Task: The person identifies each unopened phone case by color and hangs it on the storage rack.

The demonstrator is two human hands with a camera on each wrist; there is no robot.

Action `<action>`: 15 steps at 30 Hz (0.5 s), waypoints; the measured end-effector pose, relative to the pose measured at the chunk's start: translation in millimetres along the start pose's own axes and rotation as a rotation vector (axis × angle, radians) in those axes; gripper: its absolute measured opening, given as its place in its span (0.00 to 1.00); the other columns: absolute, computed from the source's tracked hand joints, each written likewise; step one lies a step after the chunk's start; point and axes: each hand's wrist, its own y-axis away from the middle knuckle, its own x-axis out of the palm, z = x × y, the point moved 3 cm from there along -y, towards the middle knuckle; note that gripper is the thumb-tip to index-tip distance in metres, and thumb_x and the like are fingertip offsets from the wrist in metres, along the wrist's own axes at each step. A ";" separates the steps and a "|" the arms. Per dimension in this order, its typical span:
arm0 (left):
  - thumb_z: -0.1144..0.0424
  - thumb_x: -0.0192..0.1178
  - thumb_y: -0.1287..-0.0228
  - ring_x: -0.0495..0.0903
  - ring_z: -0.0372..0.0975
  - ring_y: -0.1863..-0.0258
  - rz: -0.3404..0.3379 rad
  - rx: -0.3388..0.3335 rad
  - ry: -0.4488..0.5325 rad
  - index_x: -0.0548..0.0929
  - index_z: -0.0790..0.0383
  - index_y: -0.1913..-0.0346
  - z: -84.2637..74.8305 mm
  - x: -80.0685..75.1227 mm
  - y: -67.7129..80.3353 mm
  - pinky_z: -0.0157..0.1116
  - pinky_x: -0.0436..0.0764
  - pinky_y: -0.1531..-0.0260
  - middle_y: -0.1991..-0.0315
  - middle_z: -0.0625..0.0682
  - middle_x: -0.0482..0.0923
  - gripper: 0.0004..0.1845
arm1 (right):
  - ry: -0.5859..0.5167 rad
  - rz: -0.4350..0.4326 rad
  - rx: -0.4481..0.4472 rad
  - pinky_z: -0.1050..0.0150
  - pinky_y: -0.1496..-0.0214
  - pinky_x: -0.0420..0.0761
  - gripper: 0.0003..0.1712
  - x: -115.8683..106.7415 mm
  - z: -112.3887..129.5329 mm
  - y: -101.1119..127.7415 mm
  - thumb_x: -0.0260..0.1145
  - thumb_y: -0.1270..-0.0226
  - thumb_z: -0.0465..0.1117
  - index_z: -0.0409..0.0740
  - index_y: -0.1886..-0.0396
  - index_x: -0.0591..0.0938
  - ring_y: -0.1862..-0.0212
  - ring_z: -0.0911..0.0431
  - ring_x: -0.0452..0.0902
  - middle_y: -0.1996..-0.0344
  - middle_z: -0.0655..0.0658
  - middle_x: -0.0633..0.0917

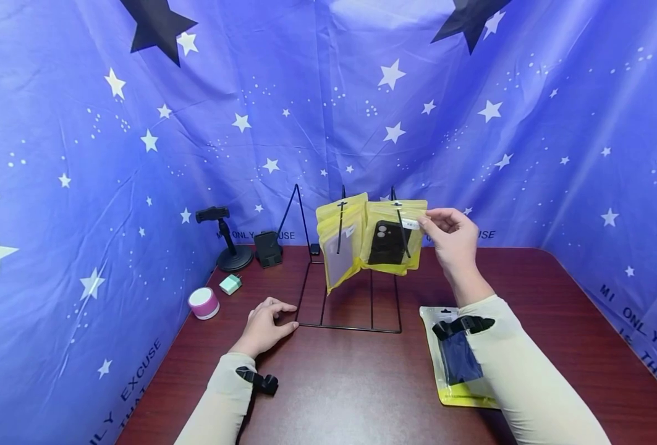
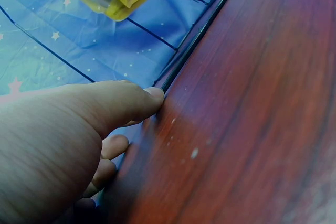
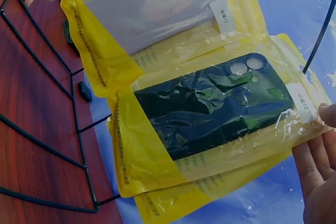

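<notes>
A black wire display rack (image 1: 350, 329) stands on the table with yellow-edged pouches hanging from its hooks. On the right hook hangs a pouch with a black phone case (image 3: 220, 108), and my right hand (image 1: 453, 238) pinches its upper right edge by the white label. Left of it, another pouch holds a pale lilac phone case (image 1: 339, 256); more pouches are layered behind both. My left hand (image 1: 264, 327) holds the rack's front left base corner, the thumb (image 2: 142, 100) against the wire and the other fingers partly hidden behind it.
A pouch with a dark blue item (image 1: 458, 358) lies at the right, partly under my right forearm. At the left are a black phone stand (image 1: 235, 258), a smaller black holder (image 1: 268, 250), a mint charger plug (image 1: 230, 284) and a pink-and-white round object (image 1: 203, 303).
</notes>
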 end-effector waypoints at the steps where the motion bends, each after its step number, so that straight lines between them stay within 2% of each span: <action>1: 0.50 0.79 0.42 0.72 0.36 0.58 0.000 0.000 0.001 0.90 0.42 0.47 -0.2 0.0 0.1 0.49 0.65 0.48 0.57 0.40 0.76 0.19 | 0.010 -0.003 -0.002 0.68 0.65 0.84 0.14 -0.7 0.1 0.2 0.76 0.41 0.22 0.20 0.56 0.84 0.71 0.58 0.85 0.72 0.44 0.89; 15: 0.51 0.79 0.42 0.73 0.37 0.58 -0.002 0.000 -0.008 0.91 0.43 0.47 -1.5 -0.3 0.2 0.48 0.65 0.49 0.56 0.41 0.77 0.19 | 0.073 -0.029 -0.023 0.70 0.63 0.83 0.14 -10.1 4.9 2.3 0.77 0.42 0.22 0.20 0.57 0.85 0.70 0.61 0.85 0.71 0.47 0.90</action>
